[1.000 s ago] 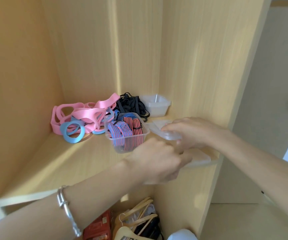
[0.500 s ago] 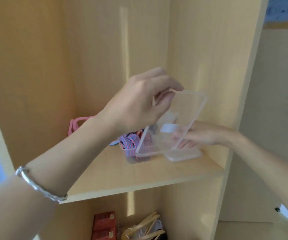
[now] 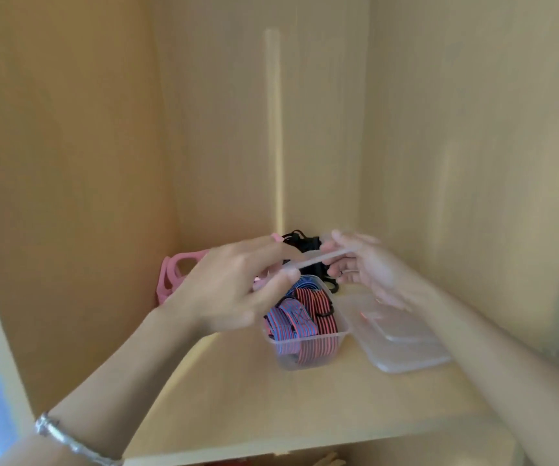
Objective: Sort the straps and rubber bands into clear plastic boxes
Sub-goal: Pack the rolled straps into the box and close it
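Warm, fairly bright daylight. Vertical light streak on the back panel (image 3: 273, 129) at 12 o'clock. Blown-out cool glow at the 8 o'clock edge, probably a window. Heavy motion blur on right hand (image 3: 369, 270) and clear lid (image 3: 318, 260), milder on left hand (image 3: 234, 290). Soft arm shadow on shelf (image 3: 305, 408) at 6. Panel lines bow near the edges.

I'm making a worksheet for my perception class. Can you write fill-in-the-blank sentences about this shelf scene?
1. The left hand and right hand hold the clear lid over the open box, whose straps have red and blue ____.
2. The bands behind the left hand are ____.
3. The bracelet is on the ____ wrist.
4. Spare lids lie to the box's ____.
Missing words: stripes; pink; left; right.
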Motion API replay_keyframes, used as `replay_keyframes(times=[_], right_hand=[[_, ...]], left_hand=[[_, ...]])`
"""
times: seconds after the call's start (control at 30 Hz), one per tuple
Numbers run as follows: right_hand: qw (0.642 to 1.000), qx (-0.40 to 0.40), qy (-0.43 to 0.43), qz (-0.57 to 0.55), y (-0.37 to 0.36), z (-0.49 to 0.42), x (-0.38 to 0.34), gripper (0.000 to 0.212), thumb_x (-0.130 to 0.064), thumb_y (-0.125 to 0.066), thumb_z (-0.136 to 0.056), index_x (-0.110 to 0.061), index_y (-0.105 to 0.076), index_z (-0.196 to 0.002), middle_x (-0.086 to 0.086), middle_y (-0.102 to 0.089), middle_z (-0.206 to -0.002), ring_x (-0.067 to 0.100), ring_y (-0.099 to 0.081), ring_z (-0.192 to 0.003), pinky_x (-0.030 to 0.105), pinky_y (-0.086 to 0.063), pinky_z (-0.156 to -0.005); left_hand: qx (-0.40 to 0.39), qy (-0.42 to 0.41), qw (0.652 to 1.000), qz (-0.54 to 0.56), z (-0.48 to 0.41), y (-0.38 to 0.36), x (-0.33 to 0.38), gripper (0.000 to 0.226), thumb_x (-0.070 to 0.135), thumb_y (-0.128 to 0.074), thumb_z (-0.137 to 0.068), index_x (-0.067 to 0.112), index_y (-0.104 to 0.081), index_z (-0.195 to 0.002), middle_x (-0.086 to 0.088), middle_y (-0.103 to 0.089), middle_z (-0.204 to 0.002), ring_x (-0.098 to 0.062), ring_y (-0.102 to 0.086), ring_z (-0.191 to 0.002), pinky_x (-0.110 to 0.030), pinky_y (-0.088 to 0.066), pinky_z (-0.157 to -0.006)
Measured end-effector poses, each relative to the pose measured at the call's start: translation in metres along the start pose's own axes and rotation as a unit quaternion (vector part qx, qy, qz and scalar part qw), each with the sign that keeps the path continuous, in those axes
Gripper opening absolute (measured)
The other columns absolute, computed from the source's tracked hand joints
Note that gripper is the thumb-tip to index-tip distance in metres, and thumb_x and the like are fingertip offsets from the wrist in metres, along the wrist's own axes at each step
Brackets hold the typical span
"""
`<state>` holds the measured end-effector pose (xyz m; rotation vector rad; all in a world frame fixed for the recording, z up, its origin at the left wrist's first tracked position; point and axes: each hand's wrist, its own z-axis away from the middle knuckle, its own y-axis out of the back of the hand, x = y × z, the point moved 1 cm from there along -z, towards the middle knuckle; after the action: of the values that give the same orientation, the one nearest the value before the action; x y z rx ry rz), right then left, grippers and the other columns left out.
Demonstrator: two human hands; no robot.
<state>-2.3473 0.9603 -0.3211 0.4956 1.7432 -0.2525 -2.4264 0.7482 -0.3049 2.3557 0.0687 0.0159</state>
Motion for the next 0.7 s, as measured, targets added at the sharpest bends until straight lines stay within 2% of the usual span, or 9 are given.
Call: replay_keyframes(times=[0.13, 0.27, 0.33, 0.4, 0.47, 0.53, 0.57, 0.63, 0.7], right_hand=[[1.000, -0.010, 0.000, 0.001, -0.013, -0.013, 0.010, 0.022, -0.013, -0.055, -0.094, -0.006, -0.067, -0.077, 0.003, -0.055, -0.055, 0.013, -0.047, -0.049, 0.022, -0.039, -0.050], [1.000, -0.023, -0.001, 0.009, -0.012, -0.016, 0.015, 0.019, -0.001, -0.058, -0.089, -0.008, -0.066, -0.072, 0.005, -0.053, -0.056, 0.011, -0.043, -0.044, 0.020, -0.035, -0.044], [1.000, -0.006, 0.003, 0.013, -0.012, -0.017, 0.015, 0.022, 0.005, -0.057, -0.086, -0.008, -0.065, -0.071, 0.003, -0.054, -0.053, 0.010, -0.042, -0.041, 0.020, -0.035, -0.041], [1.000, 0.009, 0.023, 0.001, -0.016, -0.017, 0.016, 0.023, 0.008, -0.056, -0.085, -0.008, -0.065, -0.071, 0.001, -0.054, -0.050, 0.011, -0.041, -0.039, 0.020, -0.035, -0.040], [0.998, 0.027, 0.049, 0.018, -0.022, -0.017, 0.019, 0.022, 0.007, -0.056, -0.084, -0.008, -0.066, -0.073, -0.001, -0.055, -0.050, 0.011, -0.042, -0.040, 0.020, -0.036, -0.042], [0.994, 0.036, 0.065, 0.076, -0.027, -0.018, 0.024, 0.020, 0.004, -0.056, -0.083, -0.011, -0.066, -0.073, -0.005, -0.057, -0.049, 0.009, -0.043, -0.040, 0.018, -0.035, -0.042], [0.992, 0.032, 0.069, 0.102, -0.028, -0.018, 0.027, 0.021, 0.003, -0.057, -0.082, -0.013, -0.065, -0.072, -0.007, -0.056, -0.049, 0.007, -0.043, -0.040, 0.016, -0.033, -0.041], [0.988, 0.008, 0.068, 0.140, -0.026, -0.019, 0.032, 0.022, 0.000, -0.059, -0.083, -0.017, -0.064, -0.069, -0.009, -0.053, -0.049, 0.004, -0.040, -0.042, 0.015, -0.031, -0.043], [0.985, -0.020, 0.060, 0.161, -0.019, -0.020, 0.035, 0.021, -0.003, -0.061, -0.084, -0.019, -0.065, -0.071, -0.009, -0.050, -0.052, 0.005, -0.040, -0.047, 0.016, -0.032, -0.047]], left_hand=[[-0.091, 0.059, 0.988, 0.107, 0.005, -0.014, -0.024, 0.058, 0.081, -0.024, -0.082, 0.033, -0.054, -0.068, 0.008, -0.048, -0.059, -0.008, -0.040, -0.056, -0.033, -0.038, -0.058], [-0.154, 0.163, 0.939, 0.261, 0.004, -0.020, -0.043, 0.100, 0.096, -0.017, -0.065, 0.014, -0.070, -0.087, 0.011, -0.051, -0.062, -0.006, -0.045, -0.062, -0.030, -0.038, -0.058], [-0.164, 0.211, 0.914, 0.304, 0.003, -0.022, -0.047, 0.095, 0.094, -0.013, -0.067, 0.025, -0.074, -0.090, 0.004, -0.064, -0.071, -0.013, -0.058, -0.072, -0.026, -0.044, -0.068], [-0.139, 0.250, 0.918, 0.275, 0.001, -0.026, -0.049, 0.081, 0.086, -0.020, -0.074, 0.028, -0.073, -0.090, 0.005, -0.067, -0.076, -0.011, -0.061, -0.079, -0.026, -0.047, -0.078], [-0.110, 0.266, 0.937, 0.201, -0.002, -0.034, -0.048, 0.069, 0.073, -0.032, -0.083, 0.017, -0.071, -0.094, 0.013, -0.063, -0.081, -0.007, -0.056, -0.081, -0.016, -0.041, -0.078], [-0.144, 0.251, 0.942, 0.168, -0.003, -0.044, -0.044, 0.067, 0.063, -0.035, -0.090, 0.006, -0.065, -0.110, 0.008, -0.059, -0.101, -0.001, -0.048, -0.089, -0.004, -0.033, -0.081], [-0.178, 0.256, 0.937, 0.157, -0.001, -0.051, -0.044, 0.075, 0.070, -0.033, -0.088, 0.011, -0.058, -0.127, 0.009, -0.055, -0.121, 0.004, -0.044, -0.105, -0.002, -0.028, -0.095], [-0.237, 0.281, 0.922, 0.121, 0.003, -0.065, -0.046, 0.093, 0.086, -0.022, -0.078, 0.029, -0.026, -0.151, 0.014, -0.023, -0.156, 0.002, -0.016, -0.141, -0.022, -0.007, -0.118], [-0.273, 0.313, 0.904, 0.101, 0.004, -0.075, -0.041, 0.083, 0.075, -0.023, -0.085, 0.030, -0.005, -0.154, 0.014, 0.003, -0.160, -0.002, 0.008, -0.146, -0.022, 0.008, -0.113]])
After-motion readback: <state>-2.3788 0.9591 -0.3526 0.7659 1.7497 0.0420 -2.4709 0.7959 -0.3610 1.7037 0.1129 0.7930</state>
